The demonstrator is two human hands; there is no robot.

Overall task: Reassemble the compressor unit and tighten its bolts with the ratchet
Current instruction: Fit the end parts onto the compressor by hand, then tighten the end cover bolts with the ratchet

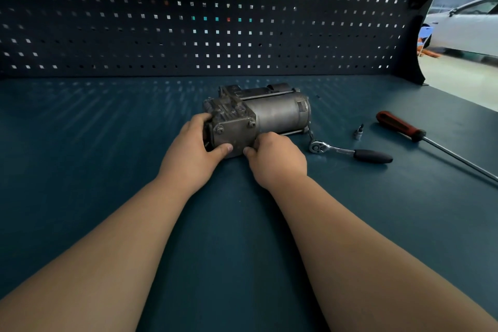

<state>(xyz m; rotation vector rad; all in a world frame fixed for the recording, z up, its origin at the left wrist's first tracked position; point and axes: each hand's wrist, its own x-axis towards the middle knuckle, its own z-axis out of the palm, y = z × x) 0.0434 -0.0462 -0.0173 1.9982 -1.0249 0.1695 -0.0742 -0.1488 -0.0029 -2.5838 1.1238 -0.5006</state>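
Note:
A grey metal compressor unit [269,110] lies on its side in the middle of the blue bench, its square end plate [235,132] facing me with two bolts in its upper corners. My left hand [196,148] grips the left end of the unit, thumb pressed on the plate's lower edge. My right hand [275,159] holds the lower right corner, thumb against the plate; its fingers are curled out of sight. The ratchet [350,152], with a black handle, lies on the bench just right of the unit, untouched.
A small socket bit [358,132] stands right of the ratchet head. A long screwdriver [420,137] with a red and black handle lies at the right. A dark pegboard wall [215,21] closes the back of the bench [107,143]. A white car [469,27] shows beyond the right edge.

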